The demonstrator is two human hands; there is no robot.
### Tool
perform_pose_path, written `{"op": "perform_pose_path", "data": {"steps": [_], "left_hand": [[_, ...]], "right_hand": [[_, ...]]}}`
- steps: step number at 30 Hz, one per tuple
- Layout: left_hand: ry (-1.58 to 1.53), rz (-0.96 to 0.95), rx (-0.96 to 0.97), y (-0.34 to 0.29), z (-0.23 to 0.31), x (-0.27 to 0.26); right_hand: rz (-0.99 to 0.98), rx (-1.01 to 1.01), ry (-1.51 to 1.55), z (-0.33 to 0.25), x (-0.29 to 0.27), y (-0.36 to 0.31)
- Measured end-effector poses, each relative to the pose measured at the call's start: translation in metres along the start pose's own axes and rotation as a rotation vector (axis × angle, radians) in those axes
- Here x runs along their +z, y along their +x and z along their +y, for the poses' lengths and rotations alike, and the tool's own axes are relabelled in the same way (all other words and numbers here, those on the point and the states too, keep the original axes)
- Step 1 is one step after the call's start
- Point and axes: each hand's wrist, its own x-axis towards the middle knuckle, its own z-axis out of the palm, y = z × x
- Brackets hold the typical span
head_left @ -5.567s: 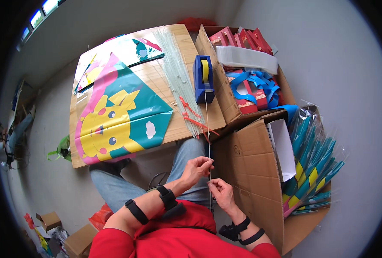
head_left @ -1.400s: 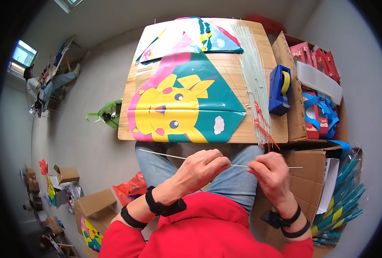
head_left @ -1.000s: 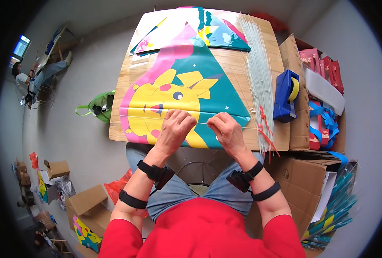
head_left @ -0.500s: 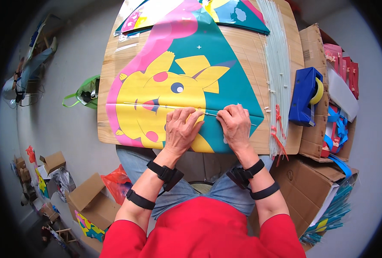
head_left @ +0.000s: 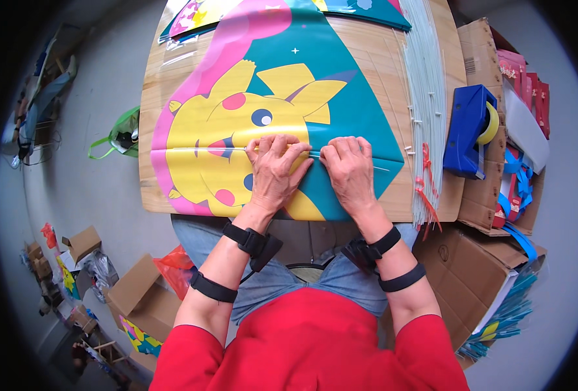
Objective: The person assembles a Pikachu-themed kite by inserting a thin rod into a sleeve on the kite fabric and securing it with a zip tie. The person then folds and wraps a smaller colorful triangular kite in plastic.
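Observation:
A kite-shaped printed sheet (head_left: pixel 360 124), with a yellow cartoon figure on teal and pink, lies on the wooden table in front of me. Along its crosswise crease runs a thin white rod (head_left: pixel 204 149). My left hand (head_left: pixel 277 171) is closed in a pinch on the rod near the sheet's middle, thumb toward the right. Close beside it, my right hand (head_left: pixel 349 171) pinches the same rod with fingers curled. A short stretch of rod shows between the hands, and its right end sticks out past my right hand. The fingertips partly hide the grip.
A bundle of thin pale rods (head_left: pixel 425 111) lies at the table's right, with red ties (head_left: pixel 425 189). Beyond stand a blue tape dispenser (head_left: pixel 466 130) and an open carton (head_left: pixel 481 72). More folded printed sheets (head_left: pixel 367 12) lie at the far edge. A green bag (head_left: pixel 127 130) is at left.
The rod now lies closer along the crease. My hands have shifted slightly, and a small pale piece on the rod between them is now mostly hidden. The whole view has moved a little.

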Motion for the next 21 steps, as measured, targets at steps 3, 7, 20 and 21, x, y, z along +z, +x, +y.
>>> {"op": "perform_pose_path", "data": {"steps": [3,7,20,21], "left_hand": [[-0.044,-0.001,0.022,0.002,-0.008,0.001],[-0.131,0.034,-0.02,0.002,-0.013,-0.001],[-0.093,0.066,0.074,0.003,-0.011,0.005],[-0.087,0.062,0.075,0.003,-0.011,0.004]], "right_hand": [[-0.009,0.001,-0.035,-0.005,0.001,0.005],[0.017,0.023,-0.002,-0.002,0.002,0.005],[0.007,0.02,-0.082,0.009,0.002,-0.003],[0.007,0.036,-0.072,0.011,0.001,-0.005]]}}
